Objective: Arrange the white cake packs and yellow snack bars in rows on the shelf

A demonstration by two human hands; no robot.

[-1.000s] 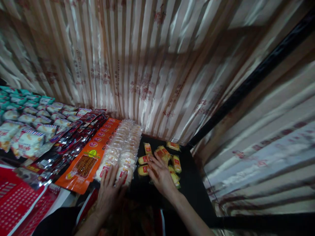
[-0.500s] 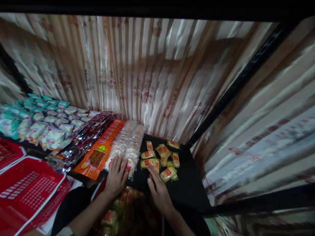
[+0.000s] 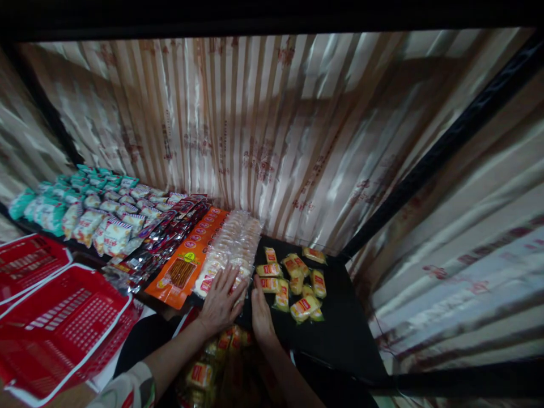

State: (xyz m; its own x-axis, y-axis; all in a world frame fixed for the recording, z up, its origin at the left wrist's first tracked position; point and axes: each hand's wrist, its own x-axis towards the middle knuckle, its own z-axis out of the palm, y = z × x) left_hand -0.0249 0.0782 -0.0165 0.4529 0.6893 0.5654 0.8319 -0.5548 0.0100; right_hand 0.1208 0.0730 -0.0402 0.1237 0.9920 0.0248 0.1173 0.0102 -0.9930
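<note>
My left hand (image 3: 220, 300) lies palm down, fingers spread, over the near end of the clear-wrapped round white crackers (image 3: 236, 238), which are laid in two rows. Just right of them, my right hand (image 3: 261, 314) is turned on its edge with the fingers stretched out. It stands in the gap between the crackers and a loose group of small yellow-wrapped snack packs (image 3: 304, 306). Its fingertips are close to the leftmost packs; whether they touch I cannot tell. More yellow packs (image 3: 200, 374) lie in a container below my forearms, partly in shadow.
The black shelf (image 3: 340, 328) has a striped curtain (image 3: 263, 113) behind it and a dark post (image 3: 408, 181) at the right. Left of the crackers are an orange snack bag (image 3: 182, 275), dark shiny packets (image 3: 164, 238), white packets (image 3: 117, 235) and green ones (image 3: 49, 215). Red baskets (image 3: 80, 323) stand lower left.
The view has swung left, so things sit further right. My right hand has moved left off the yellow packs and turned on edge. My left hand has shifted slightly right over the crackers.
</note>
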